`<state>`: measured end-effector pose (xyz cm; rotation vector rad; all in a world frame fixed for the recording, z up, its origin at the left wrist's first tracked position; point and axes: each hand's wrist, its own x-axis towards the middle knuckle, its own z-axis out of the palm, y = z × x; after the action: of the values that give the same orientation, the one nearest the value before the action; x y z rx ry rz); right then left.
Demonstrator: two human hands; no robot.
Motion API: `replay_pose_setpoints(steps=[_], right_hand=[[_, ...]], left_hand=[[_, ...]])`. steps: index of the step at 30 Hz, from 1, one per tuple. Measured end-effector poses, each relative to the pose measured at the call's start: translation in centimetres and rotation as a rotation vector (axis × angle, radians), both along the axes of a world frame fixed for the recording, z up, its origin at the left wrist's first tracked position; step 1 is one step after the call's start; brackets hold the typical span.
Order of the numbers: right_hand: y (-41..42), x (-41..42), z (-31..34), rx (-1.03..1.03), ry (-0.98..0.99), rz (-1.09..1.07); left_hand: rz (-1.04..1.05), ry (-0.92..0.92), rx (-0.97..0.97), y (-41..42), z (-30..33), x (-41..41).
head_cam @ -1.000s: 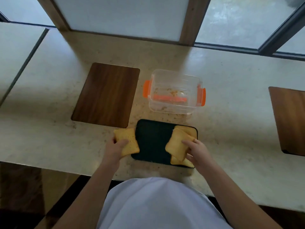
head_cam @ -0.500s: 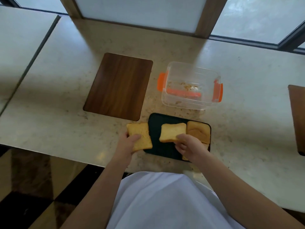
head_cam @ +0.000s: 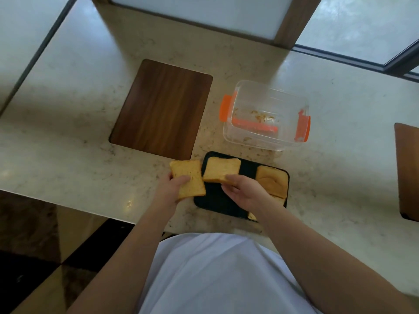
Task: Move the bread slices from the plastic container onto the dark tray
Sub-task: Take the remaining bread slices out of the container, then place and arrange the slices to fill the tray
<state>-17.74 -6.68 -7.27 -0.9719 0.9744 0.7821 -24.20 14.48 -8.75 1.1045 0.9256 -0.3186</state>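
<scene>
The dark tray [head_cam: 217,200] lies near the counter's front edge. My left hand [head_cam: 169,191] grips a golden bread slice [head_cam: 187,177] just off the tray's left edge. My right hand [head_cam: 243,192] pinches a second slice [head_cam: 221,169] over the tray's far left part. More slices [head_cam: 272,181] rest stacked on the tray's right side, the lower ones partly hidden by my right wrist. The clear plastic container [head_cam: 265,114] with orange clips stands behind the tray and holds only crumbs.
A wooden board [head_cam: 162,108] lies left of the container. Another wooden board [head_cam: 408,171] sits at the right edge of view. The pale stone counter [head_cam: 68,155] ends close to my body; windows run along the back.
My right hand carried its slice leftward from the stack on the tray's right to the tray's far left part. My left hand and its slice stayed beside the tray.
</scene>
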Motion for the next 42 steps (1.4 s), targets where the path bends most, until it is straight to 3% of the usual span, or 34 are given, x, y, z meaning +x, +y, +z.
replay_pose_setpoints(steps=[3,8,14,18,42], right_hand=[[0.3,0.4,0.1,-0.058,0.000,0.111],[-1.3,-0.2,-1.1,-0.698,-0.255,0.887],[-1.4,-0.5,-1.7,-1.003,-0.631,1.124],[-0.3,0.0,-1.7,-1.100,-0.705,1.309],[1.1,2.5,-2.2,-1.107,-0.660,1.340]], left_hand=[[-0.023,0.019,0.025,0.1,0.0,-0.1],[-0.054,0.028,0.036,0.5,0.2,0.3],[-0.116,-0.002,0.071,0.6,0.3,0.8],[-0.125,0.021,0.086,0.8,0.4,0.6],[-0.114,0.111,0.080,0.4,0.3,0.3]])
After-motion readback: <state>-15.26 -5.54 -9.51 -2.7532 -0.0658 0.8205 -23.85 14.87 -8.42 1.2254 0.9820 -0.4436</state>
